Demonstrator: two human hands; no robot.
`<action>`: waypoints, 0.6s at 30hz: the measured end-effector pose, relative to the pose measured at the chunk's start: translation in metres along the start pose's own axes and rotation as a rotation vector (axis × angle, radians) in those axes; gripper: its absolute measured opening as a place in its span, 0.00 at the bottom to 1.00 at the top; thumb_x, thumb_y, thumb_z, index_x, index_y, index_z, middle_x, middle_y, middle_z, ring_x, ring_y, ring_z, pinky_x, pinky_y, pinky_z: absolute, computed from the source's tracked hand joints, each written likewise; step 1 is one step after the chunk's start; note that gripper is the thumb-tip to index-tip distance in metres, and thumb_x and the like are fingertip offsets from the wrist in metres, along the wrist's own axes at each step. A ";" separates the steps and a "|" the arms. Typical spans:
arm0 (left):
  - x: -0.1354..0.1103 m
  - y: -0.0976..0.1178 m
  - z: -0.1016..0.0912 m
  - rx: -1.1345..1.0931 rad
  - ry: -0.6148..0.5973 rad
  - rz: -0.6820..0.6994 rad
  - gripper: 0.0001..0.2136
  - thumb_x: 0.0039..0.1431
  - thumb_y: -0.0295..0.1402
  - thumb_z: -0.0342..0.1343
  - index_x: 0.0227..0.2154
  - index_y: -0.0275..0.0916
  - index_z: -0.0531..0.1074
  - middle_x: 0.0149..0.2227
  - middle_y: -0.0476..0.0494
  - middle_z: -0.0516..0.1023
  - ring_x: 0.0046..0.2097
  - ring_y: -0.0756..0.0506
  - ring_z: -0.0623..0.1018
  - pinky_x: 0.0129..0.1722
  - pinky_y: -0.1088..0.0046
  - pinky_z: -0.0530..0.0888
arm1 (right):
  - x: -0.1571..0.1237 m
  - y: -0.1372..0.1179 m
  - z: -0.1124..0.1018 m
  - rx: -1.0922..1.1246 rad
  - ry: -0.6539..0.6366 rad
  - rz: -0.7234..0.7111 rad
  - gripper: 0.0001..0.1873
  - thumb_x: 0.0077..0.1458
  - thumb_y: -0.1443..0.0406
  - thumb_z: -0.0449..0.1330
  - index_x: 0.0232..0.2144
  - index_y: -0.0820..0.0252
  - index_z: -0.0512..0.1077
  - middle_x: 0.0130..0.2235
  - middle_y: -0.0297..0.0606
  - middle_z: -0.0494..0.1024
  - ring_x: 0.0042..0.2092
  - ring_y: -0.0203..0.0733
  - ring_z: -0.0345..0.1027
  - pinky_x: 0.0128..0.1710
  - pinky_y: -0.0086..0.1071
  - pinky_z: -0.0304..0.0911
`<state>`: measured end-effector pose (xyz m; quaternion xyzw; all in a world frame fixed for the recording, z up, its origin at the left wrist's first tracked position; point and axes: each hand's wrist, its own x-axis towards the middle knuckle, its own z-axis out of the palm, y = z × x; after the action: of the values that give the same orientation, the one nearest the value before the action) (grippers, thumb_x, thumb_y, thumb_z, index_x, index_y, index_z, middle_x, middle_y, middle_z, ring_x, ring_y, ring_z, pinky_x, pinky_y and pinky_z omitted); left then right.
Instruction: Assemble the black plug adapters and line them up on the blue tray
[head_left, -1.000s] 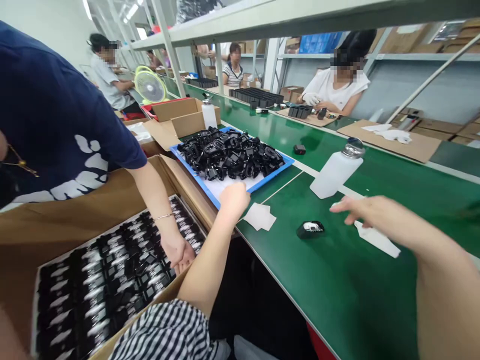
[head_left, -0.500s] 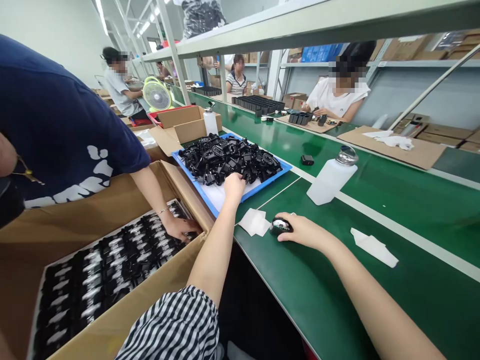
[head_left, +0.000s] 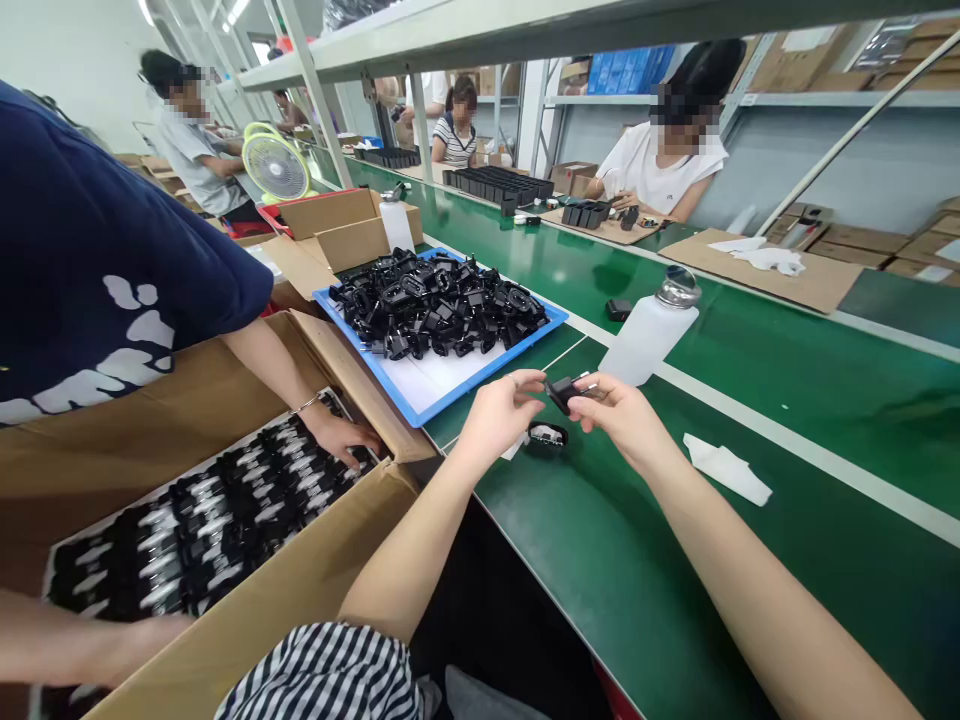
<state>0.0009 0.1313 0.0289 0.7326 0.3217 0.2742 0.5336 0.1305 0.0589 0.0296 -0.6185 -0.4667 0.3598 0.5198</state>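
Observation:
My left hand (head_left: 496,415) and my right hand (head_left: 621,418) meet above the green belt (head_left: 675,600). Both pinch a small black plastic part (head_left: 561,391) between their fingertips. A second black part with a white label (head_left: 547,435) lies on the belt just below them, beside a white wipe mostly hidden by my left hand. A blue tray (head_left: 420,408) heaped with several black parts (head_left: 439,300) sits just beyond my left hand.
A white squeeze bottle (head_left: 646,332) stands right of the tray, and a folded white wipe (head_left: 726,469) lies further right. A co-worker in a navy shirt has a hand (head_left: 339,436) in a cardboard box (head_left: 300,590) of black parts at left. Other people work across the belt.
My left hand came back from the tray and my right hand rose off the belt. They now hold one black part together; another part rests on the belt beneath.

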 end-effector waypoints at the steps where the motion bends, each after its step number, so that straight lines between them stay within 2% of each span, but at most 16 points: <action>1: -0.003 -0.002 -0.004 0.112 0.000 0.003 0.15 0.44 0.21 0.49 0.37 0.36 0.65 0.37 0.46 0.71 0.36 0.50 0.71 0.37 0.75 0.68 | -0.001 0.001 -0.003 -0.114 -0.013 -0.016 0.12 0.37 0.60 0.57 0.25 0.60 0.62 0.25 0.33 0.67 0.26 0.35 0.61 0.23 0.28 0.56; 4: -0.013 -0.010 -0.015 0.299 -0.085 0.000 0.19 0.43 0.24 0.50 0.42 0.38 0.62 0.43 0.47 0.68 0.40 0.49 0.69 0.38 0.75 0.67 | -0.007 0.000 -0.011 -0.457 -0.100 -0.080 0.08 0.41 0.61 0.55 0.24 0.59 0.63 0.29 0.33 0.68 0.30 0.37 0.62 0.29 0.31 0.57; 8: -0.020 -0.022 -0.013 0.330 -0.184 0.039 0.22 0.40 0.30 0.55 0.43 0.39 0.62 0.44 0.48 0.67 0.41 0.49 0.68 0.39 0.75 0.66 | -0.014 -0.001 -0.009 -0.721 -0.178 -0.128 0.06 0.45 0.62 0.53 0.28 0.56 0.63 0.29 0.31 0.68 0.29 0.36 0.61 0.27 0.29 0.55; 11: -0.020 -0.027 -0.006 0.310 -0.184 0.081 0.22 0.39 0.31 0.57 0.42 0.39 0.63 0.43 0.49 0.68 0.39 0.49 0.69 0.38 0.77 0.66 | -0.016 0.002 -0.002 -0.831 -0.205 -0.137 0.05 0.46 0.63 0.52 0.29 0.55 0.63 0.29 0.30 0.67 0.30 0.36 0.60 0.26 0.28 0.54; 14: -0.018 -0.028 0.001 0.311 -0.131 0.089 0.18 0.40 0.30 0.56 0.38 0.39 0.66 0.37 0.51 0.71 0.36 0.51 0.70 0.37 0.78 0.66 | -0.017 0.004 0.003 -0.867 -0.189 -0.127 0.04 0.47 0.64 0.51 0.28 0.56 0.62 0.29 0.30 0.67 0.30 0.36 0.60 0.27 0.28 0.54; 18: -0.017 -0.027 0.004 0.319 -0.091 0.067 0.14 0.41 0.30 0.56 0.35 0.39 0.68 0.33 0.51 0.72 0.32 0.52 0.70 0.34 0.79 0.67 | -0.015 0.004 0.005 -0.882 -0.209 -0.107 0.09 0.47 0.63 0.53 0.34 0.57 0.64 0.31 0.33 0.68 0.31 0.38 0.60 0.27 0.28 0.55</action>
<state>-0.0119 0.1226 0.0007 0.8298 0.3121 0.2039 0.4151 0.1221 0.0456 0.0240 -0.7161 -0.6567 0.1595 0.1747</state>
